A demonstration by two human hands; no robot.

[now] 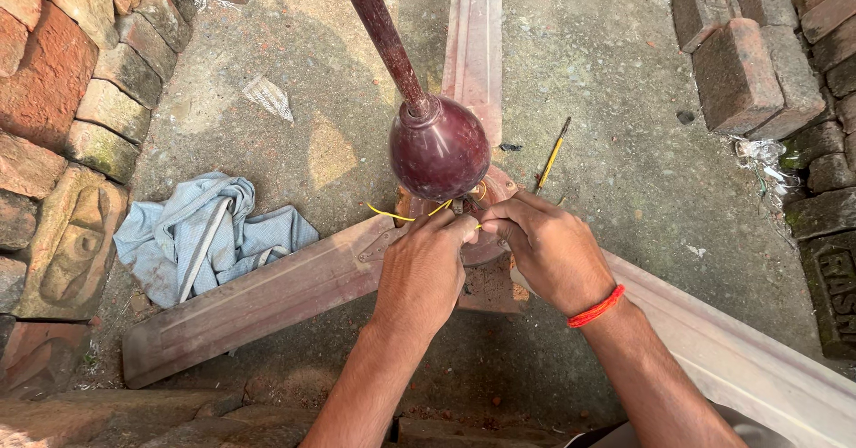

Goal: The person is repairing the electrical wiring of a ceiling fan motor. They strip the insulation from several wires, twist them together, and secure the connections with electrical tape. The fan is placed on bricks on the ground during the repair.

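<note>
I'm looking straight down at a ceiling fan (446, 234) lying on the concrete floor (606, 100), downrod (383, 33) pointing up toward me w/ the maroon canopy cup (439, 147) slid down near the motor hub. Three blades spread flat, which probably keeps the unit steady while it's worked on. Left hand (423, 270) is pinched w/ fingertips together at the hub top, seemingly on a yellow wire (392, 213) that loops out leftward. Right hand (548, 247), orange thread on the wrist, is curled w/ fingers meeting the left's at the same spot; can't tell exactly what it grips, prob. the wire end. A yellow-handled screwdriver (553, 156) lies just beside the hub, right side, within easy reach. Crumpled light-blue cloth (201, 234) sits left, near the brick wall (62, 100). More bricks (758, 47) stacked upper right.
</note>
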